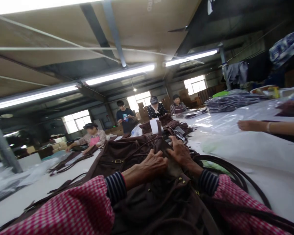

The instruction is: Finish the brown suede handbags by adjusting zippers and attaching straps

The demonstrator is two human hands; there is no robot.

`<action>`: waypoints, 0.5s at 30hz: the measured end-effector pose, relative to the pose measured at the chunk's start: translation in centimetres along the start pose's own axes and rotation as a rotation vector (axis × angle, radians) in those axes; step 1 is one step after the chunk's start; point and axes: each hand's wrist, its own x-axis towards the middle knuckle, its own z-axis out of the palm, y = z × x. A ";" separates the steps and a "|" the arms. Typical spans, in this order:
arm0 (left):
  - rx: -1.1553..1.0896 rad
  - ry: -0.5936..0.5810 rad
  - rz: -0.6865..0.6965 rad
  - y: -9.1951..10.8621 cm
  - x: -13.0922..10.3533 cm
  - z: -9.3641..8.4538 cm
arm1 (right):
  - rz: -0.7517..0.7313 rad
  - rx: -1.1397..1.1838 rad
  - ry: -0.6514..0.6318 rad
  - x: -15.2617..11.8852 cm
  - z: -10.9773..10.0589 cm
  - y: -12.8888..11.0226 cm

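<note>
A dark brown bag (159, 209) with small brass studs lies in front of me on a pile of similar bags. My left hand (153, 164) is closed on its upper part, fingers curled into the material. Just to the right, my right hand (181, 152) grips the same bag, with its fingers bent and the index finger reaching farther forward. The fingertips of both hands are partly hidden. Beyond the left hand, another brown bag (127, 147) shows a drawstring and a brass buckle (118, 161). Long dark straps (237, 173) loop out at the right.
More brown bags with a white paper (155, 126) are heaped ahead. A co-worker's arm (281, 127) reaches in from the right over clear plastic sheets. Stacked plastic-wrapped goods (232, 102) stand behind it. Several people are across the white table (281, 163); one at left handles brown pieces.
</note>
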 end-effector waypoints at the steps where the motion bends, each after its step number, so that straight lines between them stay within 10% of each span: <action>1: 0.050 0.026 0.022 0.0 -0.2 -0.5 | -0.008 0.021 0.011 0.6 -0.2 -0.1; 8: 0.218 0.222 -0.082 -0.5 0.3 -4.3 | -0.004 0.045 0.186 2.6 -0.8 0.3; 15: 0.075 0.235 -0.052 0.6 0.3 2.0 | -0.215 -0.051 0.057 -0.4 0.7 1.1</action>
